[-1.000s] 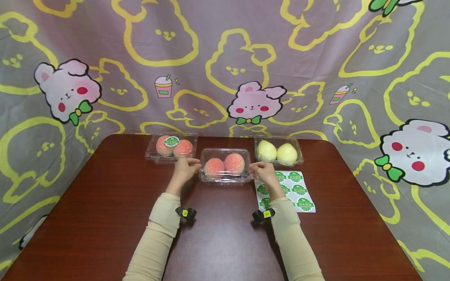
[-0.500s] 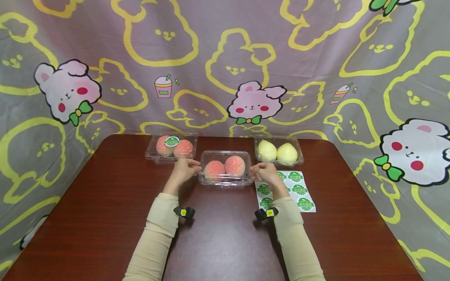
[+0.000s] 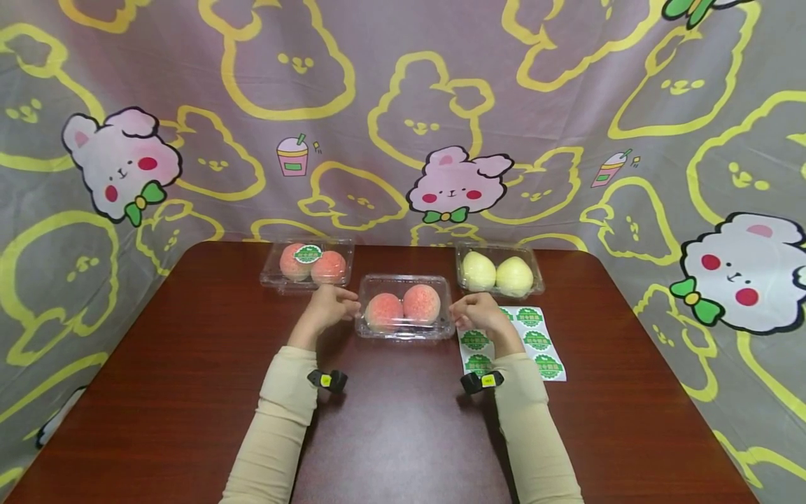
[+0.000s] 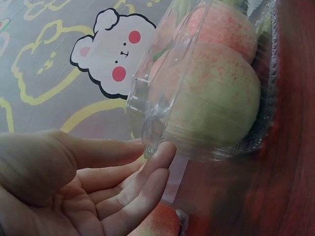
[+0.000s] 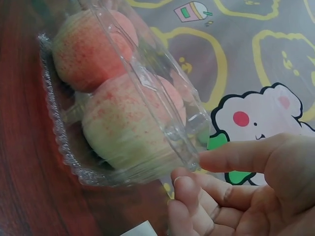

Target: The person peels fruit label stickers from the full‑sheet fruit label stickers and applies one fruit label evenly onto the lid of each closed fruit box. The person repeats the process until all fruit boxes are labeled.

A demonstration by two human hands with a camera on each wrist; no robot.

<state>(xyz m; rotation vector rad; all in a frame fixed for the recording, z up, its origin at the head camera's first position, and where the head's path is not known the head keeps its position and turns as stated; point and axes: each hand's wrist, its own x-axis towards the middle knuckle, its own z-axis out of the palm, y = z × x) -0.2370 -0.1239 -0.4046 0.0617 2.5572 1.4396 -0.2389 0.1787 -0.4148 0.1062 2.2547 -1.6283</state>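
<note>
A clear plastic clamshell box (image 3: 406,281) holding two pink peaches (image 3: 421,303) stands at the middle of the table. My left hand (image 3: 329,311) pinches its left rim between thumb and index finger, as the left wrist view shows up close. At the opposite end, the thumb and index finger of my right hand (image 3: 481,316) pinch the rim corner. The box's lid is down over the fruit. Under and beside my right hand lies a white sheet of round green stickers (image 3: 535,341), partly hidden by the hand and sleeve.
Back left stands another clear box of two peaches (image 3: 328,267), with a round green sticker (image 3: 308,253) on its lid. A third clear box with two pale yellow fruits (image 3: 514,276) is at the back right. A patterned curtain (image 3: 390,105) borders the brown table (image 3: 189,392).
The middle box has come slightly toward me, with both hands still at its ends. My wrists have spread a little apart. The other boxes and the sticker sheet have stayed put.
</note>
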